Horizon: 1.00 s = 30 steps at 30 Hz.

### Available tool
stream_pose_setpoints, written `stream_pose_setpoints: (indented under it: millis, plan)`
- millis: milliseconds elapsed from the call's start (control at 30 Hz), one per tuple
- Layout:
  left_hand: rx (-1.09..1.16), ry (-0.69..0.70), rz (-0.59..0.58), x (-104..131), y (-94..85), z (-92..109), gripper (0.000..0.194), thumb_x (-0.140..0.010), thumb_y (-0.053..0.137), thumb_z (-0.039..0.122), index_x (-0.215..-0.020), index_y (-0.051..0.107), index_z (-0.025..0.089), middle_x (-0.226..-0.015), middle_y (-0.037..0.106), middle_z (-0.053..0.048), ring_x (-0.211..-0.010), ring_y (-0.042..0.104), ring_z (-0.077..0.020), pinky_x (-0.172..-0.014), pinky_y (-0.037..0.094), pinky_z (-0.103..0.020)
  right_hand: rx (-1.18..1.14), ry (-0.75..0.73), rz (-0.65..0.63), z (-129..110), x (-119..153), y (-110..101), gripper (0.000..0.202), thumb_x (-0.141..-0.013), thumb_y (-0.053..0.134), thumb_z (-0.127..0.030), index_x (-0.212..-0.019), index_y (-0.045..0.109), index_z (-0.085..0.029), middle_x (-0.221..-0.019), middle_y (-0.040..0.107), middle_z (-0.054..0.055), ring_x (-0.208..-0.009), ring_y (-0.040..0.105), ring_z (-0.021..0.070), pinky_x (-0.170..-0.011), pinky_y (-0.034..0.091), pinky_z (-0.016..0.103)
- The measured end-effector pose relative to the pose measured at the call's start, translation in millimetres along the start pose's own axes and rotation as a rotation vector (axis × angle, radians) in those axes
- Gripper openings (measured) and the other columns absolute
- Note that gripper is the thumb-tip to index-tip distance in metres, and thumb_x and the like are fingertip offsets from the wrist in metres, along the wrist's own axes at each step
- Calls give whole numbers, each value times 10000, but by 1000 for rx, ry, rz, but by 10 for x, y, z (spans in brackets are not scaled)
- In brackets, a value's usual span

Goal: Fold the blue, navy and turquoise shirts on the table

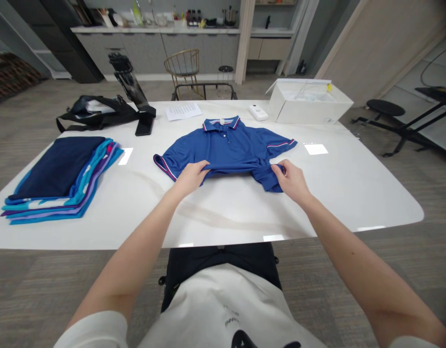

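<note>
Polo shirt [226,147], blue with red-white trim on collar and sleeve cuffs, lies face up mid-table, collar pointing away from the person. Bottom hem is bunched and lifted toward the chest area, so the step in hand looks like a bottom-up fold, just begun. Left hand [191,177] pinches the hem at the shirt's left side, fingers curled under the cloth. Right hand [292,181] pinches the hem at the other side, next to a loose flap of fabric hanging toward the table edge. Both hands closed on cloth, neither spread flat. Next move, by my read, calls for both hands carrying the hem evenly toward the collar, keeping the edge straight, then smoothing the crease; that loose flap on the right may need tucking first.

White table [223,212] bears the rest: stack of folded shirts [63,179] well apart on the left, black bag [96,112] and black stand [136,96] behind it, paper sheet [183,111] and small white device [258,112] just beyond the collar, open white box [310,102] far right.
</note>
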State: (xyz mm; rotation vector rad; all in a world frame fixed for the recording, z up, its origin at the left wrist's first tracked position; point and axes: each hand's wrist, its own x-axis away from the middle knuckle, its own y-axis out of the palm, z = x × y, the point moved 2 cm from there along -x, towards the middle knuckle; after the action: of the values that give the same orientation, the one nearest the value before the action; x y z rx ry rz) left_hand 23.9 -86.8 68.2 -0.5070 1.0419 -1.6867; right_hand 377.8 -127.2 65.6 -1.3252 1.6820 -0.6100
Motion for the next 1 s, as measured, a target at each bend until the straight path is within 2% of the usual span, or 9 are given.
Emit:
stream_pose_setpoints:
  millis: [100, 200, 267, 400, 533, 700, 833, 933, 1000]
  plan:
    - [83, -142, -22, -79, -238, -138, 266, -934, 569, 419, -967, 739, 217, -835, 731, -24, -793, 661, -220, -729, 483, -306, -80, -10, -16, -19, -47, -126, 352, -949, 565, -561, -847, 633, -231, -695, 608, 21, -639, 522, 194, -655, 404, 323]
    - [-108, -253, 273, -27, -299, -134, 269, -925, 553, 287, -1129, 707, 202, -1055, 715, -102, -988, 644, -283, -872, 494, -393, -36, -109, -143, -71, -36, -175, 297, -896, 642, -518, -815, 664, -233, -698, 611, 25, -668, 546, 202, -691, 413, 332]
    - [-275, -149, 391, 84, -167, 22, 363, -946, 464, 180, -1263, 639, 204, -1219, 651, -154, -1145, 589, -313, -980, 455, -453, -23, -185, -252, -73, 5, -181, 233, -871, 661, -465, -823, 668, -237, -733, 626, 31, -727, 571, 217, -731, 422, 339]
    - [-360, 254, -72, 319, 431, 401, 279, -975, 441, 194, -1122, 676, 227, -1056, 669, -103, -1031, 622, -256, -930, 471, -389, -44, -215, -359, -29, 130, -194, 122, -827, 644, -361, -820, 627, -240, -810, 644, 42, -791, 577, 227, -763, 436, 345]
    - [-353, 175, -19, 307, 752, 434, 424, -993, 513, 342, -1400, 554, 230, -1387, 600, -145, -1260, 545, -301, -1043, 417, -474, -160, -199, -374, -111, 247, -286, 98, -809, 617, -316, -773, 567, -239, -801, 620, 32, -767, 555, 213, -749, 440, 346]
    - [-338, -27, 94, -53, 663, 157, 584, -987, 532, 412, -1544, 412, 281, -1606, 415, -162, -1468, 369, -351, -1160, 277, -640, -288, -181, -361, -225, 243, -618, 140, -800, 590, -318, -721, 495, -251, -795, 581, 38, -782, 538, 226, -772, 454, 372]
    - [-358, -135, 150, -220, 485, -20, 675, -932, 612, 431, -1547, 401, 248, -1656, 309, -193, -1542, 221, -421, -1161, 194, -729, -118, -203, -479, 26, 162, -797, 199, -765, 572, -294, -649, 416, -251, -731, 577, 47, -788, 545, 245, -780, 456, 393]
    - [-355, -43, 163, -146, 473, 20, 602, -922, 624, 366, -1483, 475, 204, -1597, 396, -209, -1513, 300, -394, -1191, 183, -681, 257, -96, -507, 360, 151, -756, 99, -739, 600, -277, -678, 527, -248, -753, 634, 56, -796, 575, 265, -737, 442, 396]
    - [-337, 104, 118, -57, 542, 118, 496, -937, 584, 271, -1427, 535, 210, -1513, 507, -182, -1433, 428, -332, -1194, 240, -598, 471, -33, -434, 481, 176, -686, 44, -753, 601, -244, -778, 637, -242, -890, 688, 96, -842, 602, 293, -724, 435, 407]
